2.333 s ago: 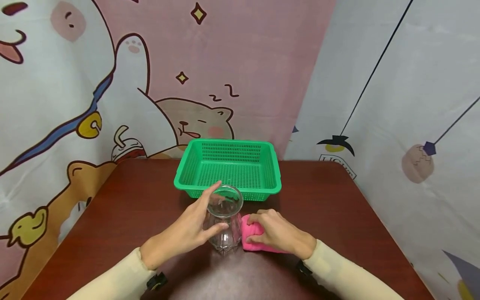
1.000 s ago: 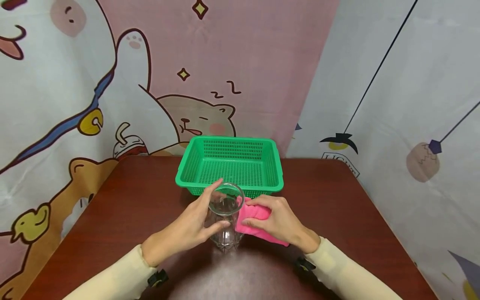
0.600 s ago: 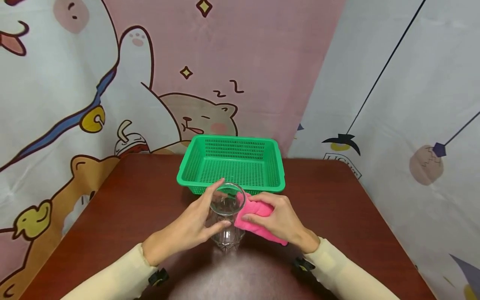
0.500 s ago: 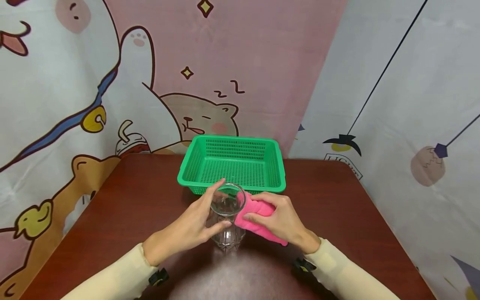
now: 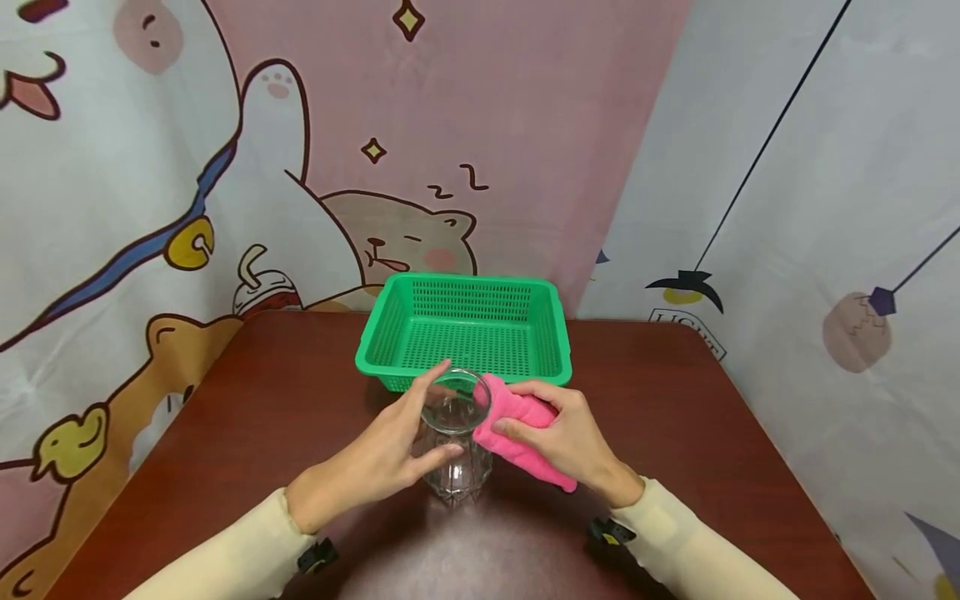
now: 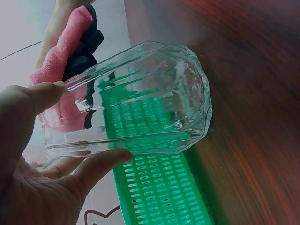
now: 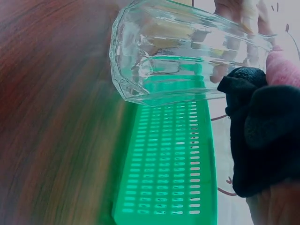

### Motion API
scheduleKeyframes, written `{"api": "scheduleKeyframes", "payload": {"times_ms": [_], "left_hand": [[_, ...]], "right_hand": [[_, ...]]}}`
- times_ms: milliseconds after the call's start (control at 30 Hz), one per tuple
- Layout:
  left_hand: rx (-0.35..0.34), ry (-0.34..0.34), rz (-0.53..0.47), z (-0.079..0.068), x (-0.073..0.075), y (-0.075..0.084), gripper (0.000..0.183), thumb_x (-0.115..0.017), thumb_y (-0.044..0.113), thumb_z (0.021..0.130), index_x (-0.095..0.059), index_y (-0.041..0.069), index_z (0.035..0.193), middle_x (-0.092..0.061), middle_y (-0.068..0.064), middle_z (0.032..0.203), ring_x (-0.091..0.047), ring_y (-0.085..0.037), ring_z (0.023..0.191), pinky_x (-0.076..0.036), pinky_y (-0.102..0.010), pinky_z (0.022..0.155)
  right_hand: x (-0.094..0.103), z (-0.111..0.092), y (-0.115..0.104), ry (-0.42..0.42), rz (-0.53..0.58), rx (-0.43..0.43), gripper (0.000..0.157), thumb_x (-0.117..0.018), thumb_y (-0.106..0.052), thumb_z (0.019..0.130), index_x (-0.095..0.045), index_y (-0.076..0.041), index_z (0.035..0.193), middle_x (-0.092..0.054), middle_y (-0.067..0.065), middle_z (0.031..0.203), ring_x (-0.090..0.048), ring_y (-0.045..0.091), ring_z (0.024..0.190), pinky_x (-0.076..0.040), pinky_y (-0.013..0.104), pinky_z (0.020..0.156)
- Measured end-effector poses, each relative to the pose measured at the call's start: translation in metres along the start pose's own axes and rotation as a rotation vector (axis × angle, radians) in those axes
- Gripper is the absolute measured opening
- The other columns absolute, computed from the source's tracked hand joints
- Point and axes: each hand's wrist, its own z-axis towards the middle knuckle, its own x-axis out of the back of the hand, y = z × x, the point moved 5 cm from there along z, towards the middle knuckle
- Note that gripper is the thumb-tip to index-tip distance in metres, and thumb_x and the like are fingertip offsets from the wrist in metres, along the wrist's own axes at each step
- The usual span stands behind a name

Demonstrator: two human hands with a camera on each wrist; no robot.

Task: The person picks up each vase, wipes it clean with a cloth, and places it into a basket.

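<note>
A clear glass vase (image 5: 459,477) with a round flared rim and faceted base stands upright on the table. My left hand (image 5: 367,458) grips it from the left, thumb in front and fingers around its far side below the rim. A folded pink cloth (image 5: 517,452) is pinched between the thumb and fingers of my right hand (image 5: 576,437). Its upper corner lies at the right side of the vase's rim. In the right wrist view, the cloth's black underside (image 7: 265,140) faces the camera, hiding part of the vase's neck. The left wrist view shows the pink side beyond the glass.
Directly behind the vase, a green perforated plastic basket (image 5: 360,350) sits near the back of the dark red wooden table (image 5: 645,392). A curtain with cartoon animals (image 5: 540,125) hangs behind the table and along its sides.
My right hand has raised the pink cloth from low beside the vase up to its rim, and the cloth has tilted upward. The left hand keeps its grip on the vase.
</note>
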Motion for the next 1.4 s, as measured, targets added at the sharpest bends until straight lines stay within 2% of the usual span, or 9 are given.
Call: {"api": "scheduleKeyframes", "payload": {"times_ms": [167,367,600,900,1133,1400], "left_hand": [[-0.003,-0.001,0.005,-0.0005,-0.0009,0.0002,0.112,-0.092,0.023,0.104,-0.015,0.011,0.184,-0.071,-0.016,0.154,-0.069,-0.023,0.096,-0.063,-0.029,0.084],[-0.016,0.006,0.006,-0.0001,-0.001,0.0006,0.112,-0.092,0.023,0.104,-0.015,0.01,0.184,-0.071,-0.016,0.154,-0.069,-0.023,0.093,-0.064,-0.033,0.082],[-0.027,0.025,0.001,-0.0018,-0.0011,0.0003,0.112,-0.093,0.021,0.103,-0.016,0.009,0.184,-0.071,-0.016,0.153,-0.07,-0.024,0.094,-0.065,-0.035,0.08],[-0.045,0.039,0.002,-0.0026,-0.0012,0.0008,0.111,-0.093,0.02,0.103,-0.017,0.007,0.183,-0.072,-0.018,0.151,-0.069,-0.024,0.096,-0.064,-0.036,0.08],[-0.037,0.035,0.007,-0.0022,-0.0019,0.0011,0.112,-0.093,0.021,0.103,-0.017,0.007,0.183,-0.072,-0.018,0.151,-0.069,-0.022,0.095,-0.064,-0.033,0.08],[-0.022,0.029,0.007,-0.0015,-0.0018,0.0007,0.112,-0.093,0.021,0.103,-0.016,0.009,0.184,-0.072,-0.017,0.152,-0.07,-0.022,0.098,-0.065,-0.036,0.081]], "right_hand": [[-0.0016,-0.0015,0.0016,-0.019,0.022,-0.015,0.042,-0.099,-0.016,0.096,-0.084,-0.021,0.135,-0.085,0.003,0.112,-0.076,0.015,0.08,-0.069,0.034,0.066],[-0.0019,-0.0005,0.0006,-0.029,0.027,-0.002,0.04,-0.098,-0.016,0.097,-0.084,-0.019,0.134,-0.086,0.003,0.112,-0.077,0.014,0.08,-0.068,0.034,0.066],[-0.0038,0.0024,-0.0027,-0.027,-0.024,0.046,0.036,-0.1,-0.018,0.095,-0.086,-0.019,0.128,-0.087,0.001,0.109,-0.075,0.009,0.077,-0.065,0.03,0.063],[-0.0064,0.0016,-0.0055,-0.048,-0.052,0.053,0.035,-0.101,-0.021,0.094,-0.087,-0.02,0.126,-0.086,-0.001,0.108,-0.076,0.009,0.081,-0.067,0.031,0.067],[-0.0089,0.0023,-0.0032,-0.085,-0.137,0.076,0.037,-0.103,-0.025,0.092,-0.086,-0.019,0.124,-0.083,-0.004,0.103,-0.072,0.007,0.081,-0.066,0.03,0.067],[-0.0086,0.0043,-0.0009,-0.131,-0.269,0.142,0.04,-0.104,-0.028,0.091,-0.087,-0.014,0.124,-0.083,-0.003,0.101,-0.066,0.001,0.082,-0.061,0.024,0.067]]}}
